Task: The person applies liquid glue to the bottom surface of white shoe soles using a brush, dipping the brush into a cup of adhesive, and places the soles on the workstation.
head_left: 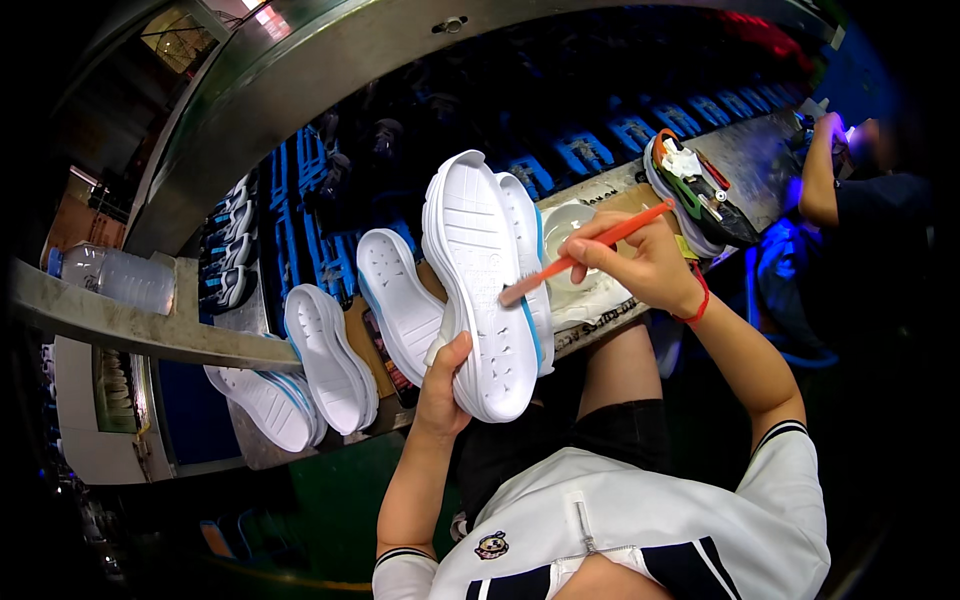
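Observation:
A white shoe sole (pixel 470 250) stands tilted up in front of me, its hollow inner face toward me. Gripping its lower left edge is my left hand (pixel 443 390), thumb on the rim. My right hand (pixel 645 260) is closed round a brush with an orange handle (pixel 620 230); the brush's tip lies over the inner face near the sole's right rim. Behind the held sole another white sole (pixel 525 220) shows in part. To the left lie more white soles (pixel 395 290), (pixel 330 355). A whitish translucent bowl (pixel 568 230) sits beyond the brush, partly hidden by my right hand.
Blue racks (pixel 590 150) run along behind the worktable. A dark shoe sole with colourful bits (pixel 700 190) lies at the right. A plastic bottle (pixel 120 280) stands left, by a metal frame bar (pixel 150 335). Another person's arm (pixel 822 170) is at far right.

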The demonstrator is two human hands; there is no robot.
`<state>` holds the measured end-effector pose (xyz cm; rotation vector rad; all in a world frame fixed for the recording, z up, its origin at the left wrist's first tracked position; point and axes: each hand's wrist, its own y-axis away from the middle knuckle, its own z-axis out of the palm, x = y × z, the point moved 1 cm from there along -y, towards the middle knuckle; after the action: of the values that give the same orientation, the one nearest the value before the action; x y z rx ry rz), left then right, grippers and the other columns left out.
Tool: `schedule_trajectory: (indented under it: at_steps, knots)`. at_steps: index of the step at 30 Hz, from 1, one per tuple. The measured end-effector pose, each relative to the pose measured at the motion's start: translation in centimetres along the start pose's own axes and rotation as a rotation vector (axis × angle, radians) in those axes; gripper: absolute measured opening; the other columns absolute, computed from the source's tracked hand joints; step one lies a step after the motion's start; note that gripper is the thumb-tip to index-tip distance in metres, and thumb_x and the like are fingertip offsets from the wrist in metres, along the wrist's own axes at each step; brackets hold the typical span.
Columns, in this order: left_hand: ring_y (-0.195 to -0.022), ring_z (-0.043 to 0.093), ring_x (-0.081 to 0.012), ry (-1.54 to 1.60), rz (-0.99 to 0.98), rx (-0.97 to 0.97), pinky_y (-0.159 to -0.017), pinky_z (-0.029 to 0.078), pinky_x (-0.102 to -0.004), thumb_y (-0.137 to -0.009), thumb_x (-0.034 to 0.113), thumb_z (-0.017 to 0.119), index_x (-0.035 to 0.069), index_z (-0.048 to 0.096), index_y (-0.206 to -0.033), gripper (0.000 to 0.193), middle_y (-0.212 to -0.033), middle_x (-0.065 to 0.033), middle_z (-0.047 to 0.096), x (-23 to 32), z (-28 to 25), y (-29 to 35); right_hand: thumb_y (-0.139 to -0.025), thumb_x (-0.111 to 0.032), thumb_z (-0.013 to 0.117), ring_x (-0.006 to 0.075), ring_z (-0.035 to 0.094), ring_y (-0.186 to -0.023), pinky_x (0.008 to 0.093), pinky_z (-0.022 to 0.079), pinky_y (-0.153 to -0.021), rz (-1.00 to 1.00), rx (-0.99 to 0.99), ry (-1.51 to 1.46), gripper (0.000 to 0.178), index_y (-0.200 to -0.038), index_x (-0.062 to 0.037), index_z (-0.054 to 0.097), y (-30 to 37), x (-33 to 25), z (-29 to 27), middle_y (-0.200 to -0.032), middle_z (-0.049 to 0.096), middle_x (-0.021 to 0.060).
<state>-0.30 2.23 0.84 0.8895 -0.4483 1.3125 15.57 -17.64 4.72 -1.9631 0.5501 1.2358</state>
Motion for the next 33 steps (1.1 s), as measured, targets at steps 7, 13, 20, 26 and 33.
schedule_trajectory:
  at_steps: [7, 13, 20, 26, 33]
  knots:
    - [-0.108, 0.059, -0.0252, 0.082, -0.135, -0.236, -0.089, 0.05, -0.0368, -0.089, 0.036, 0.049, -0.001, 0.029, -0.139, 0.065, -0.125, -0.0182, 0.053, -0.2, -0.8, 0.7, -0.088, -0.007, 0.058, 0.0141, 0.064, -0.069, 0.0245, 0.05, -0.065, 0.08, 0.154, 0.037, 0.016, -0.092, 0.0073, 0.065, -2.0, 1.1, -2.0, -0.078, 0.067, 0.0112]
    - [-0.098, 0.058, -0.0454, 0.436, -0.315, -0.383, -0.072, 0.052, -0.0573, -0.09, 0.046, 0.041, -0.004, 0.025, -0.14, 0.072, -0.121, -0.0315, 0.049, 0.5, -0.4, 1.7, -0.084, -0.013, 0.063, 0.0144, 0.065, -0.069, 0.0238, 0.052, -0.065, -0.158, -0.036, 0.185, 0.017, -0.088, 0.0028, 0.069, -6.6, -0.6, -3.5, -0.077, 0.067, 0.0103]
    - [-0.082, 0.059, -0.0474, 0.632, -0.293, -0.269, -0.059, 0.053, -0.0551, -0.091, 0.052, 0.033, -0.004, 0.027, -0.139, 0.074, -0.115, -0.0319, 0.051, 1.0, -0.2, 0.9, -0.081, -0.014, 0.068, 0.0185, 0.061, -0.076, 0.0296, 0.047, -0.07, -0.334, -0.502, -0.048, 0.011, -0.087, -0.0043, 0.071, -5.5, -4.3, 3.6, -0.079, 0.066, 0.0065]
    - [-0.072, 0.055, -0.0465, 0.64, -0.318, -0.247, -0.06, 0.052, -0.0575, -0.089, 0.052, 0.037, -0.008, 0.026, -0.137, 0.078, -0.114, -0.0375, 0.047, -0.1, -0.4, 1.5, -0.084, -0.02, 0.064, 0.0107, 0.062, -0.062, 0.0232, 0.047, -0.061, 0.166, -0.043, -0.104, 0.023, -0.086, 0.0019, 0.07, -5.3, -0.5, -1.1, -0.069, 0.067, 0.0073]
    - [-0.107, 0.059, -0.0295, 0.442, -0.048, -0.091, -0.099, 0.045, -0.0429, -0.075, 0.012, 0.061, -0.007, 0.04, -0.129, 0.061, -0.116, -0.0183, 0.058, 0.5, -1.7, 0.2, -0.089, -0.01, 0.058, 0.0155, 0.066, -0.071, 0.025, 0.052, -0.069, 0.081, 0.178, -0.279, 0.018, -0.093, 0.0059, 0.066, -3.3, -2.1, -1.6, -0.081, 0.067, 0.0124]
